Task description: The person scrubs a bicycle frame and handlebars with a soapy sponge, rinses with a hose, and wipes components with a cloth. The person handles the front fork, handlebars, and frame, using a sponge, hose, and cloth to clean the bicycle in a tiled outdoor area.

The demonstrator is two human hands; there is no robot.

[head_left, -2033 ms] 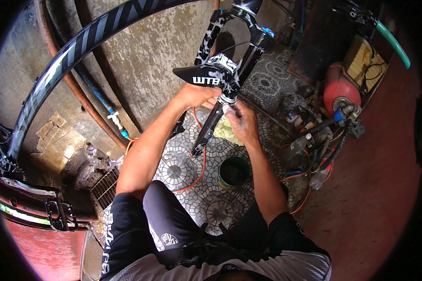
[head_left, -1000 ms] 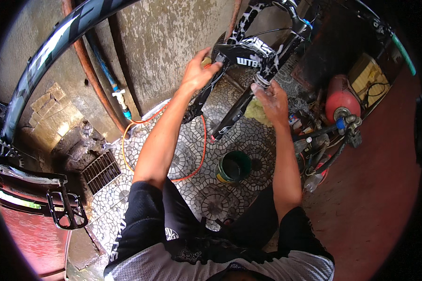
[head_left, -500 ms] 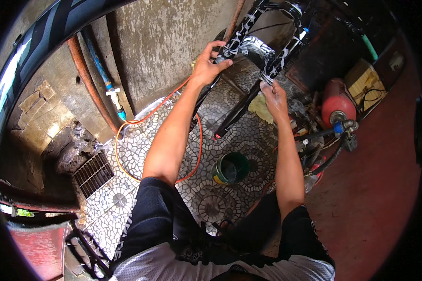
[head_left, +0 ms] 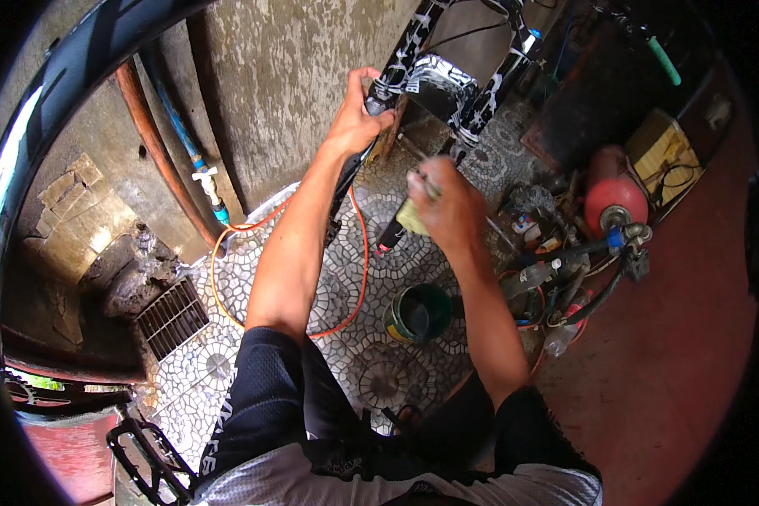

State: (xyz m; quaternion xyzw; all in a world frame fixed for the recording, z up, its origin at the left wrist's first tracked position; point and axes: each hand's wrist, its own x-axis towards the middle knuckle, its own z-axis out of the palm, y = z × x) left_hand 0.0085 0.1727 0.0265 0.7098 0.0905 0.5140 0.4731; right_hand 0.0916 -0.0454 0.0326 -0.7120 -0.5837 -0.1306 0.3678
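A black bicycle suspension fork (head_left: pixel 487 108), streaked with white suds, slants down from the top of the head view. My left hand (head_left: pixel 356 120) is closed around its left leg, just below the arch, with thumb and fingers on either side. At the lower part of the right leg is my right hand (head_left: pixel 454 207), slightly blurred, its fingers wrapped on a pale yellow cloth (head_left: pixel 411 218). The cloth lies against or just over that leg; I cannot tell whether it touches. Below the red-tipped leg end (head_left: pixel 383 249), a small dark green bucket (head_left: pixel 393 324) stands on the floor.
An orange cable (head_left: pixel 364 278) loops over the mosaic tiles. To the left are a tap (head_left: pixel 204 175) on a blue pipe and a floor grate (head_left: pixel 173 320). A red tank (head_left: pixel 616 190), hoses and plastic bottles (head_left: pixel 535 277) crowd the right. A tire (head_left: pixel 51 93) arcs across the upper left.
My right hand has moved down and left along the fork's right leg, bringing the yellow cloth with it. My left hand and the fork have shifted slightly left in view.
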